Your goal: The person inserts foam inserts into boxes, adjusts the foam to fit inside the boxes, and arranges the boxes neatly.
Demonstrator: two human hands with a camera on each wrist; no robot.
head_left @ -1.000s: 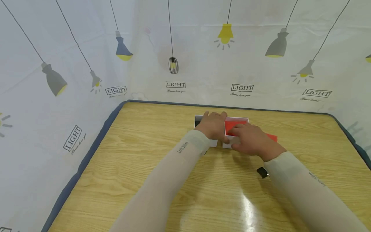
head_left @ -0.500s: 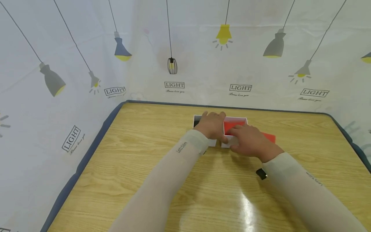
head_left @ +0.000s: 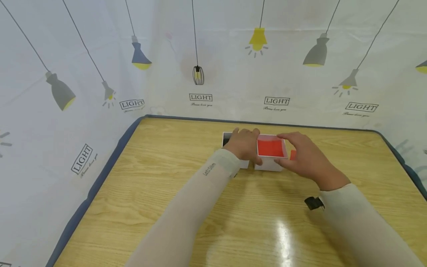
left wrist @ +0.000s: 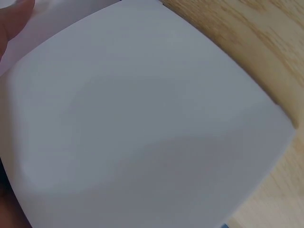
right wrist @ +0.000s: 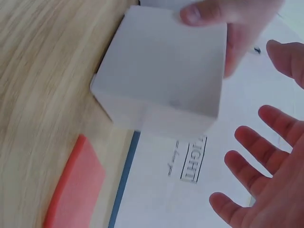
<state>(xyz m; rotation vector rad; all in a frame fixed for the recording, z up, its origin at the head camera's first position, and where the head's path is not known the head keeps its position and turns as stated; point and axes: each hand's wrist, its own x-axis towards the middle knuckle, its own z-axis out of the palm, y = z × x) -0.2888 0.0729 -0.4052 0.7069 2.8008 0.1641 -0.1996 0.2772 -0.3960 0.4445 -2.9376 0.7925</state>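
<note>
Two open white boxes stand side by side near the back of the table in the head view. The right box (head_left: 268,164) has a red piece (head_left: 270,147) inside. The left box (head_left: 227,136) shows something black in it, mostly covered by my left hand (head_left: 242,144). That hand grips the right box at its left side, thumb on the near wall, fingers at the far rim. My right hand (head_left: 307,157) is spread around the right box's right end. Its fingers (right wrist: 254,180) are extended and apart from the box in the right wrist view. White cardboard (left wrist: 142,114) fills the left wrist view.
A flat red block (right wrist: 78,185) lies on the wood-grain table (head_left: 160,178) to the right of the boxes, partly behind my right hand. White cloth (head_left: 233,55) printed with lamps hangs behind the table's dark edge. A small black device (head_left: 313,203) sits at my right wrist.
My right hand has come out of the right box and moved right, opening wide around its right end. The red inside now shows fully. The left hand keeps its place.
</note>
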